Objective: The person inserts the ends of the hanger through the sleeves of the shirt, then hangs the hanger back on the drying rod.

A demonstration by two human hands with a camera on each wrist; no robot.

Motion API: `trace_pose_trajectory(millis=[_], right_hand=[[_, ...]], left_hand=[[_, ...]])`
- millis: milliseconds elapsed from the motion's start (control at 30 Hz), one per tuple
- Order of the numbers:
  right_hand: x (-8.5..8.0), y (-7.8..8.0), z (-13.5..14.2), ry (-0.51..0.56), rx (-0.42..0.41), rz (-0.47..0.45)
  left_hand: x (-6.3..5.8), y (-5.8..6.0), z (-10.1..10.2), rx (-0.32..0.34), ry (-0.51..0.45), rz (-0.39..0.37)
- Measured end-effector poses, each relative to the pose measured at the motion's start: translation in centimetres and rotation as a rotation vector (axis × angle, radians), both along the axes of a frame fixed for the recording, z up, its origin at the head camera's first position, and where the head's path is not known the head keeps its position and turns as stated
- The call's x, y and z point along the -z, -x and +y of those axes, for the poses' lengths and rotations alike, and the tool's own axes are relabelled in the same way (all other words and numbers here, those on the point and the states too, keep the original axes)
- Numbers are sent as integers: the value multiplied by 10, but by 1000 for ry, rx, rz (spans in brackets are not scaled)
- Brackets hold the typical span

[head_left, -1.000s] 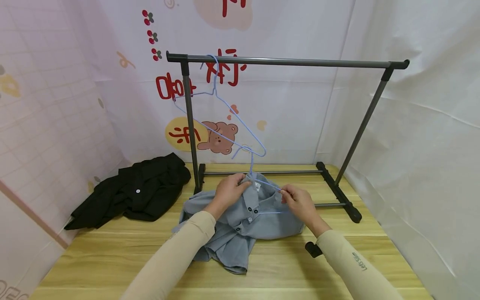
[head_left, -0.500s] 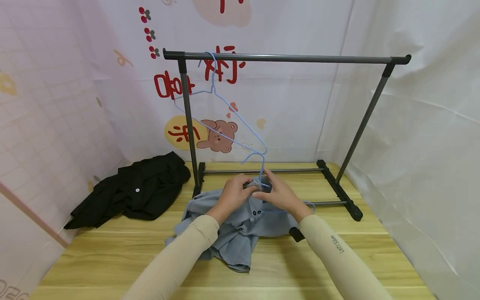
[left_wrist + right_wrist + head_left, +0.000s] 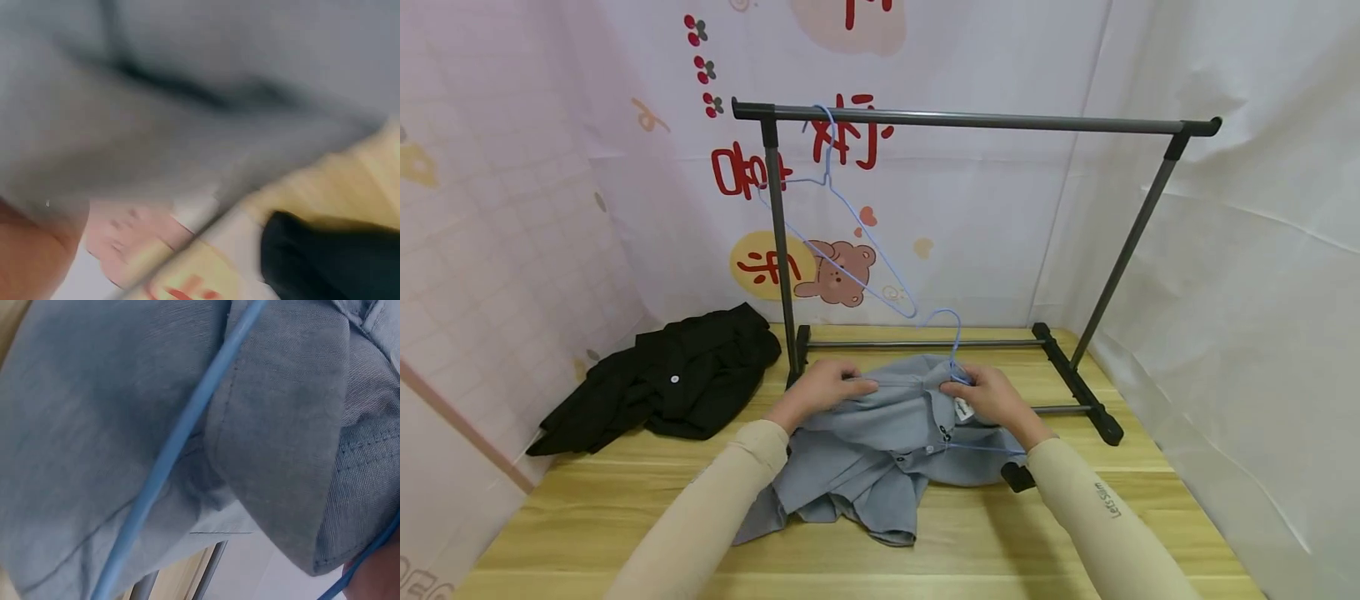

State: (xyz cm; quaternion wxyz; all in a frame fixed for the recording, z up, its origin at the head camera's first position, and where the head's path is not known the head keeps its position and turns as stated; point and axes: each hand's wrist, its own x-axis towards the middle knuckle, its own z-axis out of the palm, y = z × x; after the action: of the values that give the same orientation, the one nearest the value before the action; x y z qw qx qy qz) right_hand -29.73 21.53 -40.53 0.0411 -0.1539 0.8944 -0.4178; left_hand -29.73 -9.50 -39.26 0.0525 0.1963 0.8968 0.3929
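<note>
A grey-blue shirt [image 3: 872, 425] with dark buttons lies bunched on the table. My left hand [image 3: 823, 390] pinches its shoulder, thumb on top and fingers beneath the cloth. In the blurred left wrist view, the shirt [image 3: 156, 137] fills the upper part. A blue wire clothes hanger [image 3: 957, 333] sits partly inside the shirt, its hook rising from the collar. At the hanger's neck, beside the collar label, my right hand [image 3: 996, 398] grips the wire. One hanger arm [image 3: 169, 450] crosses over the shirt front [image 3: 94, 425] in the right wrist view.
A dark metal clothes rack [image 3: 977, 121] stands behind the shirt, with another blue hanger [image 3: 883, 258] on its bar. A black shirt [image 3: 677, 383] lies crumpled on the wooden table [image 3: 1000, 550] at the left. White printed sheets enclose the back and sides.
The left hand has moved from the collar leftward to the shirt's shoulder, spreading the cloth. The right hand and the hanger's hook have shifted right. The hanger on the rack has swung slightly.
</note>
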Motion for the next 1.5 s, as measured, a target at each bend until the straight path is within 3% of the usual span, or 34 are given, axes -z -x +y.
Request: trace_pose_trajectory(millis=[133,300,433,533,600,733,800,933,1100,1300,1500], right_hand=[[-2,3,24,-40,76,-11],[-5,8,42,3,111,-25],[-5,11,47,60,99,9],[-4,11,47,87,88,19],[-4,10,48,102,89,9],[-5,9,49,101,94,-16],[-7,8,50,93,78,-25],[-14,5,52,145,34,-68],[-19,6,57,268,34,-108],[-13,11,63,281,88,-109],[-8,12,64,263,115,-91]], left_hand=[[3,4,-35,-20,-54,-73],[18,5,-53,-58,-110,-147],[30,4,-52,-56,-140,-112],[32,2,-49,-75,-151,-52],[31,2,-48,-90,-237,-74],[21,4,-50,-142,-478,-226],[15,6,-54,-153,-535,-285],[5,8,-65,-151,-454,-242],[1,8,-79,-149,-216,-115],[25,9,-88,-168,64,10],[47,-3,-90,-273,167,50]])
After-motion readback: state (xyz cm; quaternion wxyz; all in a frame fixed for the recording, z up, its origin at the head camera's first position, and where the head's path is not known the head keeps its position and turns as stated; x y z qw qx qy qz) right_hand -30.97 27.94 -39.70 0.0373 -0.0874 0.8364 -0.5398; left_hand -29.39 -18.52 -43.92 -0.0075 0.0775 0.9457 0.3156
